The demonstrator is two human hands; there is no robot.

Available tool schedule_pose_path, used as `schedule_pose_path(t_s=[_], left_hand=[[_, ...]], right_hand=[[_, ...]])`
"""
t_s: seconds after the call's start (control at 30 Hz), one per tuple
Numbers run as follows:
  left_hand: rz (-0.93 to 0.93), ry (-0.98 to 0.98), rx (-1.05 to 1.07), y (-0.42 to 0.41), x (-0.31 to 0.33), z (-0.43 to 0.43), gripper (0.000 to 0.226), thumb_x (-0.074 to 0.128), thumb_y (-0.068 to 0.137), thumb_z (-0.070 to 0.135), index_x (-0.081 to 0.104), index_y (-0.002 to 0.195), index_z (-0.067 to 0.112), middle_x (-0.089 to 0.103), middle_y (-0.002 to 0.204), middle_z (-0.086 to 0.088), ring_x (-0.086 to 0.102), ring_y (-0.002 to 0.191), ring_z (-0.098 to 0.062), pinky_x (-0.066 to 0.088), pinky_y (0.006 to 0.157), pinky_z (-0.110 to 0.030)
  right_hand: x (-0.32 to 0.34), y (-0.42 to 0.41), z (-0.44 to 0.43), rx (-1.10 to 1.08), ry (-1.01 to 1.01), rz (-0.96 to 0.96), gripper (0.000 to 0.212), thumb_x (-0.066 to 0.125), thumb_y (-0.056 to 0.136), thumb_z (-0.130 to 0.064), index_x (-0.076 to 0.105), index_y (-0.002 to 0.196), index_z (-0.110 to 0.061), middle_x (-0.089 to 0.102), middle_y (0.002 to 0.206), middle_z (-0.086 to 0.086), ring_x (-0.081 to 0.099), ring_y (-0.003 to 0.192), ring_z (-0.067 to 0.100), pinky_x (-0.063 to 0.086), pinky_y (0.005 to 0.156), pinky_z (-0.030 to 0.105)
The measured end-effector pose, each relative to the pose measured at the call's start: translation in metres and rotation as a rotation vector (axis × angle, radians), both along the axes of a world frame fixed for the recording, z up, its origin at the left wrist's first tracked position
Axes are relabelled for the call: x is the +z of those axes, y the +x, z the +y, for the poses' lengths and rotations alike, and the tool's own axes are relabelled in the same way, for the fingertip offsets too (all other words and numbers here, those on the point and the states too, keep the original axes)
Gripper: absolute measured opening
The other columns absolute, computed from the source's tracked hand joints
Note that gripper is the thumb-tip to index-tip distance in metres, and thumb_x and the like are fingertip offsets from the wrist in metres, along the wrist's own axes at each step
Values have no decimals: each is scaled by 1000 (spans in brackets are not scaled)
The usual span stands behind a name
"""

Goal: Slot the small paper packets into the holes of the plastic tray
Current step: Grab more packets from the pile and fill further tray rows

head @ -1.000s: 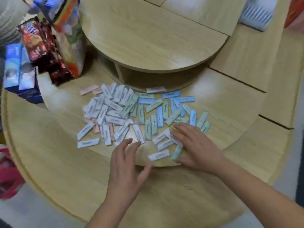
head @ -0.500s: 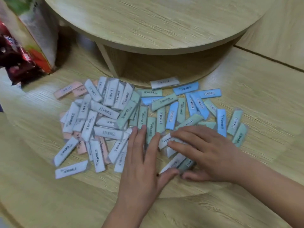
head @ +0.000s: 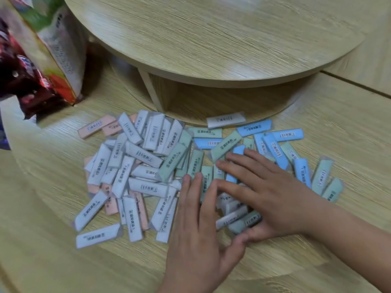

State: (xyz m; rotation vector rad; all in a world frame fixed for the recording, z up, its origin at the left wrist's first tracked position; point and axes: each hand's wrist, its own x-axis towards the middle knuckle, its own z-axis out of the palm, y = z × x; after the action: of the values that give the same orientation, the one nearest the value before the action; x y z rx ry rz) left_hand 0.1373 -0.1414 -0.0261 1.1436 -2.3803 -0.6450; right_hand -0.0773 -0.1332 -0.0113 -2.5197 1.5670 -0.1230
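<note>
Both hands have moved further into the pile. The left hand (head: 196,233) and right hand (head: 273,199) lie flat on the paper packets (head: 146,157), fingers straight and slightly apart, gripping nothing. The packets lie loose on the wooden table (head: 317,127). No plastic tray is in view, so slotting appears not to have begun.

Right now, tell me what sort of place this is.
Likely a shop display stand: a tiered round wooden shelf, snack packages stacked at left, and small paper packets heaped on its lower tier.
</note>
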Motion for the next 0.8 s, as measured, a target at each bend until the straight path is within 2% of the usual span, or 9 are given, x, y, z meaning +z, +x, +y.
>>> schedule_pose_path(t_s=[0.07, 0.23, 0.33, 0.43, 0.53, 0.6, 0.8], left_hand=[[-1, -17, -18, 1, -1, 0, 85, 54, 91, 59, 27, 152, 7, 24, 163, -17, 18, 153, -37, 30, 119, -48], [-65, -50, -19, -2, -3, 1, 82, 55, 91, 55, 28, 152, 8, 28, 161, -19, 21, 152, -37, 31, 119, -48], [-113, -72, -13, -3, -4, 1, 78, 53, 94, 53, 29, 152, 7, 28, 161, -18, 21, 152, -36, 32, 117, -48], [-143, -87, 10, -6, -4, 2, 73, 51, 96, 49, 32, 150, 3, 30, 160, -17, 22, 152, -34, 32, 117, -48], [-168, -83, 26, -7, -4, 2, 71, 49, 98, 46, 33, 150, 1, 31, 160, -18, 22, 152, -35, 35, 115, -53], [-185, -75, 43, -8, -4, 1, 70, 47, 99, 45, 32, 151, 1, 31, 160, -18, 22, 152, -35, 37, 113, -56], [-170, -58, 104, -13, -5, 0, 66, 37, 103, 44, 28, 152, 1, 29, 161, -18, 21, 152, -34, 33, 115, -56]], right_hand=[[0, 3, -5, 7, 21, 27, 100, 42, 77, -88, 43, 149, -18, 34, 158, 12, 30, 147, 34, 23, 117, 59], [2, 7, -18, -53, -56, -34, 83, 61, 71, -76, 61, 134, -22, 56, 139, 5, 52, 129, 31, 30, 110, 59], [3, 8, -26, -47, -47, -36, 78, 61, 71, -73, 62, 132, -24, 59, 136, 2, 52, 130, 28, 32, 106, 61], [5, 11, -33, -29, -58, -57, 67, 61, 73, -64, 64, 127, -25, 60, 134, -3, 50, 133, 26, 37, 101, 54], [6, 11, -42, -10, -100, -85, 51, 62, 73, -52, 68, 114, -23, 65, 118, -6, 59, 115, 26, 45, 84, 45], [4, 11, -46, 5, -103, -101, 47, 65, 72, -48, 69, 110, -20, 66, 109, -4, 62, 103, 25, 47, 73, 41], [-3, 11, -43, -13, -96, -125, 44, 66, 76, -43, 69, 108, -13, 66, 96, 3, 63, 84, 25, 50, 66, 39]])
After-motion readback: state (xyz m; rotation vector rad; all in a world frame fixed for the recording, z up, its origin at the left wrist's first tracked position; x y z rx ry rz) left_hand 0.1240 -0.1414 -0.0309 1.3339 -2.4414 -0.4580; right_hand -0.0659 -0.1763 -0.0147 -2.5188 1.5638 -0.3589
